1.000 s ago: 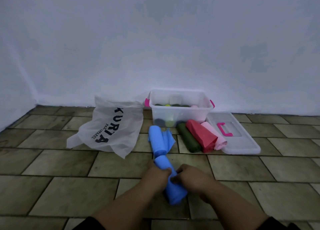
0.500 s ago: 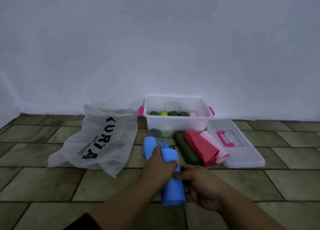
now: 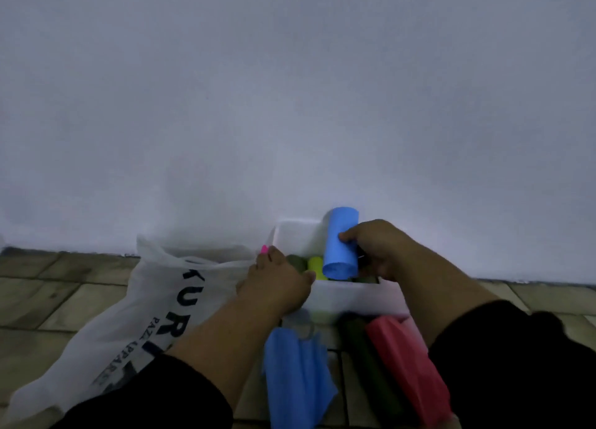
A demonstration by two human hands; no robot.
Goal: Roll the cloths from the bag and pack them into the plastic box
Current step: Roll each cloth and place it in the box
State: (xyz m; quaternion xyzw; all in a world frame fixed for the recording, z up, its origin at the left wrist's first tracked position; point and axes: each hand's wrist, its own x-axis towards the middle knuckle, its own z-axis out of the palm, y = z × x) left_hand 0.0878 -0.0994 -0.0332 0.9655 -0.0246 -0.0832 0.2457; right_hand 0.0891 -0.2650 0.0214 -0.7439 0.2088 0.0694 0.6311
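Bright blue rolled cloth (image 3: pixel 338 254) at 12 o'clock of the translucent white plastic box (image 3: pixel 348 296), with a hot-pink latch (image 3: pixel 264 249) at the box's 9 o'clock and, inside, a yellow-green roll (image 3: pixel 315 265) beside a dark olive roll (image 3: pixel 298 262). At 6 o'clock of the box, the same bright blue on a loose cloth (image 3: pixel 296 380), then a dark green roll (image 3: pixel 361 354) and a red roll (image 3: pixel 403 361) in turn toward 3 o'clock. White with bold black lettering on the bag (image 3: pixel 129 325) at 8 o'clock of the box, mottled olive-brown with dark grout lines on the floor tiles (image 3: pixel 48 299), plain pale bluish-white on the wall (image 3: pixel 290 90), black on the sleeves (image 3: pixel 154 396).
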